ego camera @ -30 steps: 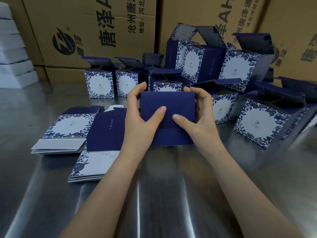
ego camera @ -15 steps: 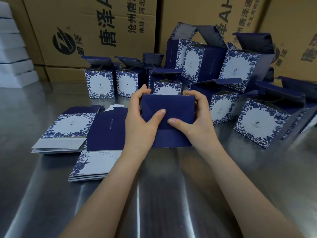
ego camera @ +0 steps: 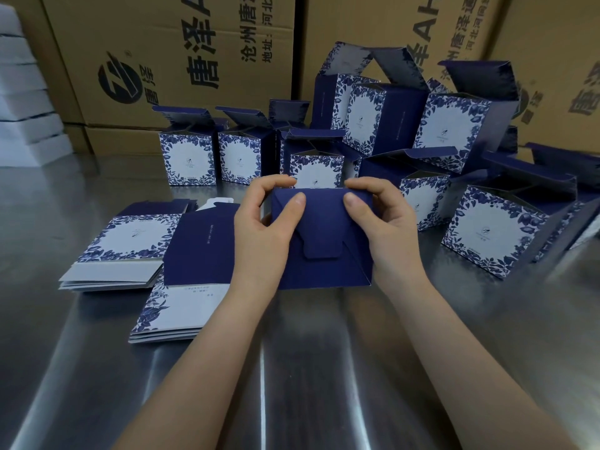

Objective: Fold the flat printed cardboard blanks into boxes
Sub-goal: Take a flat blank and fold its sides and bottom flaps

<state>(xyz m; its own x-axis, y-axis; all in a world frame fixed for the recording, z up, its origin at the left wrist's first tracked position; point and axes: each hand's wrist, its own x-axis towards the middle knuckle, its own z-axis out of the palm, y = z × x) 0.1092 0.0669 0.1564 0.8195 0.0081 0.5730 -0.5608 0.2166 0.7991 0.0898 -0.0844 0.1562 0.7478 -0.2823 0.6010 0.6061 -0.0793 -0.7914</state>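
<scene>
A dark blue box [ego camera: 321, 241] is held over the steel table [ego camera: 292, 368] with its closed bottom facing me, a tab tucked in at the middle. My left hand [ego camera: 263, 235] grips its left side, thumb on the face and fingers curled over the top edge. My right hand [ego camera: 386, 232] grips the right side the same way. Flat printed blanks lie in two stacks at the left: one [ego camera: 123, 251] with a blue floral panel up, the other [ego camera: 181, 287] nearer me, partly under my left wrist.
Several folded blue-and-white boxes [ego camera: 383, 125] with open lids stand and lean in a heap behind and to the right of my hands. Large brown cartons [ego camera: 168, 53] wall the back. White foam slabs [ego camera: 22, 102] are stacked at the far left.
Both thumbs have slid from the middle of the box face up to its top corners. The bottom flaps now lie closed with the tab tucked in, and the box sits lower.
</scene>
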